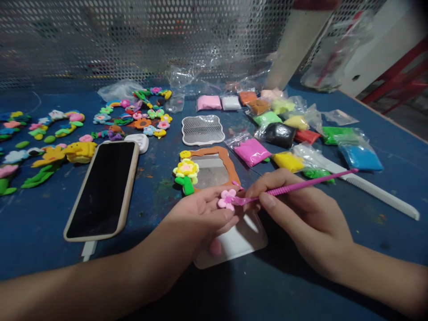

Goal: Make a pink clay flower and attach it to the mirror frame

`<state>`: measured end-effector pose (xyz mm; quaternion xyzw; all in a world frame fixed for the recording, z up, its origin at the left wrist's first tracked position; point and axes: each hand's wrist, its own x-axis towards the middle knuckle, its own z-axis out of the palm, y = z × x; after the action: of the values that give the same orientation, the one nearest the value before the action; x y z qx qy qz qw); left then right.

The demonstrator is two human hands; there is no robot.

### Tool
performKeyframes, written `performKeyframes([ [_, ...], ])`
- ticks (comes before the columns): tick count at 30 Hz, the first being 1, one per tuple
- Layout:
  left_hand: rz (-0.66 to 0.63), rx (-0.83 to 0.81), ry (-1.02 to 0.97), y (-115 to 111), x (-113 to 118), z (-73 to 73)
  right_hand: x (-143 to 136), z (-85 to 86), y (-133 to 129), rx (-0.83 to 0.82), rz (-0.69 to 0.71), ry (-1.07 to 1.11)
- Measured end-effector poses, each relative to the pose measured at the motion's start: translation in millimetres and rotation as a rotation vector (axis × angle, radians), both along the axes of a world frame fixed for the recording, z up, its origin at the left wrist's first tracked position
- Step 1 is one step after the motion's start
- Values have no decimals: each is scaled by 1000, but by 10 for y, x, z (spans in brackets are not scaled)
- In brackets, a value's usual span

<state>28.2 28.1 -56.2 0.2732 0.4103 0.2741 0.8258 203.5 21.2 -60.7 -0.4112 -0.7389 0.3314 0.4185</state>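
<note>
A small pink clay flower [227, 199] rests on the fingers of my left hand [203, 211], the thumb closed against its lower edge. My right hand [301, 209] pinches a magenta plastic modelling tool [310, 182], whose flat tip touches the flower's middle. Just beyond the hands lies a mirror with a brown clay frame [228, 162]; a yellow clay flower [186, 168] with a green stem decorates its left side. Under my hands is a white board [249, 238] with a pink clay piece [216, 246] on it, partly in shadow.
A phone [102, 191] with a cable lies at left, near many colourful clay figures [80, 151]. A second mirror [203, 130] with a white rim lies farther back. Bagged clay packets [252, 151] and a white comb [381, 191] spread at right. Perforated metal [133, 40] stands behind.
</note>
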Motion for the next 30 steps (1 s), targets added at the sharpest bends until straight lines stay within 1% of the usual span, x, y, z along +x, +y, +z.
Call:
performKeyframes([
  [5, -72, 83, 0, -22, -16, 43, -4, 17, -21, 68, 75, -48],
  [11, -87, 141, 11, -20, -19, 36, -14, 21, -33, 112, 74, -101],
  [15, -103, 123, 37, -13, -18, 49, -26, 30, -18, 97, 77, -113],
  [21, -70, 158, 12, -39, -18, -24, -44, 45, -7, 51, 83, -79],
  [26, -107, 123, 47, -10, 0, 50, -51, 47, -21, 20, 44, -34],
  [30, -99, 127, 37, -2, 0, 91, -58, 52, -16, 13, 61, -49],
])
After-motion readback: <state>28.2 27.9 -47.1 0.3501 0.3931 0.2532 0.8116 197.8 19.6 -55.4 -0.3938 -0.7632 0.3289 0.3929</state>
